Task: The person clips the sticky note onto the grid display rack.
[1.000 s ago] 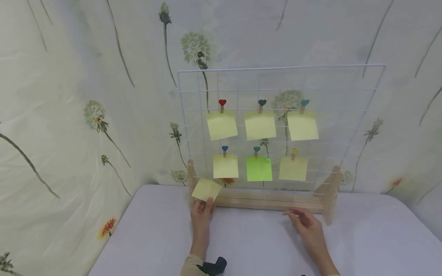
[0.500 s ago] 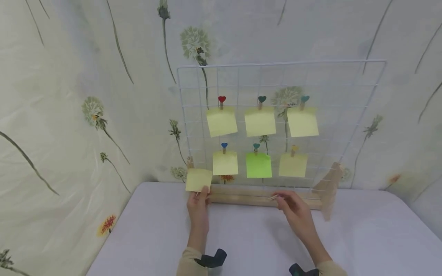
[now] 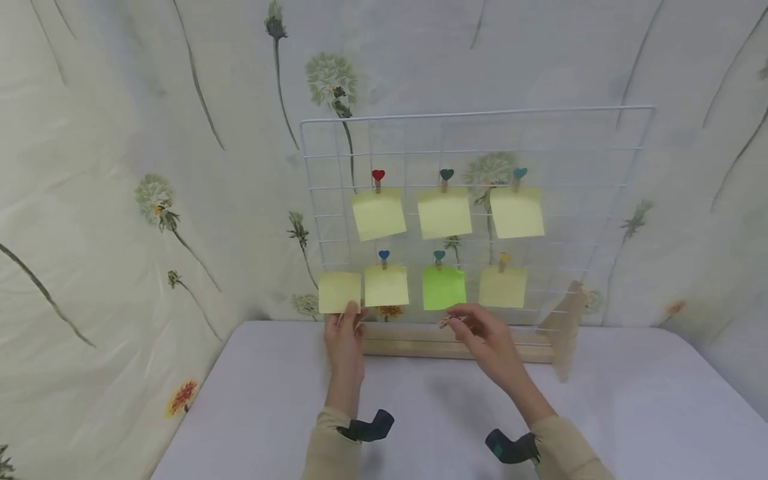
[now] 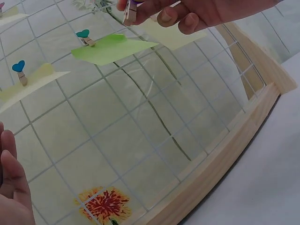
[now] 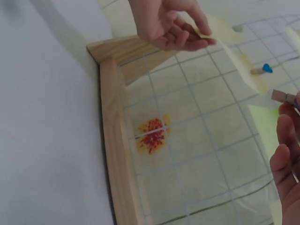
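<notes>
Between thumb and fingers my left hand (image 3: 345,337) pinches a pale yellow sticky note (image 3: 339,292) by its lower edge. That note is up against the lower left of a white wire grid (image 3: 478,113), beside a clipped yellow note (image 3: 386,287) under a blue heart. My right hand (image 3: 487,340) pinches a small wooden clothespin (image 5: 282,96) just below the bright green note (image 3: 443,289). A bit of purple shows on this clothespin (image 4: 130,14) in the left wrist view. In the right wrist view the left hand (image 5: 166,26) has its thumb on the note's edge.
Three yellow notes hang in the upper row, the middle one (image 3: 445,213) under a dark green heart clip (image 3: 447,175). A yellow-clipped note (image 3: 503,288) ends the lower row. The grid stands in a wooden base (image 3: 408,347) on a white-covered table (image 3: 408,400), before a flowered curtain (image 3: 240,67).
My left hand has raised the yellow note and straightened it level with the lower row. My right hand has moved left and up with the clothespin.
</notes>
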Available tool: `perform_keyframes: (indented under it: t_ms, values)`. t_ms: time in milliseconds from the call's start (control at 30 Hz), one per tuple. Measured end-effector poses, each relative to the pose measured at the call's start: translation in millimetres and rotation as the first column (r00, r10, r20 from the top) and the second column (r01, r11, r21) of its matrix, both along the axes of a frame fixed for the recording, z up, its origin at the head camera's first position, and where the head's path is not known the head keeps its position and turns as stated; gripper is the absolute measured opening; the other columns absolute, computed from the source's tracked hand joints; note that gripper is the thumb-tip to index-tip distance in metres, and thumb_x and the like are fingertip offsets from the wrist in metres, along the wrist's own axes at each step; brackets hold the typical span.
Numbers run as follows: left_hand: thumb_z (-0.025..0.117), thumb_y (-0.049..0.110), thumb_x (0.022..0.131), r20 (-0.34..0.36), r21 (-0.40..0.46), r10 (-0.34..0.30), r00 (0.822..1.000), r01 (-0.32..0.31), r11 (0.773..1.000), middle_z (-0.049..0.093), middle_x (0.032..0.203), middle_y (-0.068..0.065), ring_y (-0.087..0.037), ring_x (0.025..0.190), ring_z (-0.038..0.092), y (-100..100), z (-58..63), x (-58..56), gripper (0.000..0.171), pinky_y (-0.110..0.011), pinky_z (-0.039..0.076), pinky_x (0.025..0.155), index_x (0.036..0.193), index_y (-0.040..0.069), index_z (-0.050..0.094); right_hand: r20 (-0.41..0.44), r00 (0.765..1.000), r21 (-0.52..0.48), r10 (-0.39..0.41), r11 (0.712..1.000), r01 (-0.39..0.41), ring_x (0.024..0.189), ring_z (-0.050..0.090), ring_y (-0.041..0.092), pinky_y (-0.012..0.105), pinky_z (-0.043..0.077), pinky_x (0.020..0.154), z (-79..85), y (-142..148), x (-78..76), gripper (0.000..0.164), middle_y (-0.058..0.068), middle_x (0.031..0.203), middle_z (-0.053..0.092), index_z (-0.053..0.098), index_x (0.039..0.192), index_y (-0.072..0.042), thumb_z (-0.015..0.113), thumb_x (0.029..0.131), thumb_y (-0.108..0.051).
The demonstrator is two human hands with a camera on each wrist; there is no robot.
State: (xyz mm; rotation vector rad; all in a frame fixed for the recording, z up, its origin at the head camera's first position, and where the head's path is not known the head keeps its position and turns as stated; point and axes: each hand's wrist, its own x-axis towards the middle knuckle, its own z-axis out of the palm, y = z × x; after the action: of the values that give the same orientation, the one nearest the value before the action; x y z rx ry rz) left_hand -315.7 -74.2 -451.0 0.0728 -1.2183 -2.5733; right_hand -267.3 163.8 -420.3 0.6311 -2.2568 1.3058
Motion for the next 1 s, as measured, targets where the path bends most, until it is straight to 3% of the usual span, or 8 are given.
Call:
perform_keyframes:
  t_ms: [333, 667, 1000]
  values:
    - [0.072, 0.032, 0.082, 0.033, 0.045, -0.015, 0.999, 0.013, 0.999, 0.062, 0.095, 0.003, -0.008, 0.086, 0.060, 2.5, 9.7, -9.4, 0.032, -0.019, 0.047, 0.067, 0.102, 0.011, 0.058, -0.015, 1.000, 0.066, -0.015, 0.998, 0.016, 0.080, 0.059, 0.006, 0.021, 0.051, 0.067, 19.8, -20.3, -13.1, 0.027, -0.006, 0.100, 0.067, 0.061, 0.116, -0.015, 0.059, 0.093, -0.029]
    - [0.072, 0.035, 0.082, 0.084, 0.023, -0.038, 0.996, 0.036, 0.999, 0.061, 0.101, 0.003, -0.008, 0.089, 0.058, 5.2, 17.3, -14.4, 0.040, -0.019, 0.047, 0.068, 0.110, 0.011, 0.057, -0.001, 1.000, 0.062, -0.009, 0.998, 0.009, 0.082, 0.059, 0.008, 0.022, 0.051, 0.068, 35.8, -34.4, -21.5, 0.021, -0.007, 0.104, 0.064, 0.061, 0.114, -0.022, 0.058, 0.094, -0.030]
    - [0.068, 0.032, 0.087, 0.073, 0.007, -0.072, 0.995, 0.072, 0.997, 0.060, 0.101, 0.004, -0.008, 0.089, 0.056, 5.2, 24.0, -17.0, 0.033, -0.022, 0.046, 0.073, 0.111, 0.011, 0.057, -0.016, 1.000, 0.073, -0.014, 0.997, 0.015, 0.082, 0.060, 0.008, 0.025, 0.052, 0.068, 47.5, -44.7, -30.8, 0.022, -0.006, 0.103, 0.066, 0.062, 0.113, -0.019, 0.059, 0.093, -0.030]
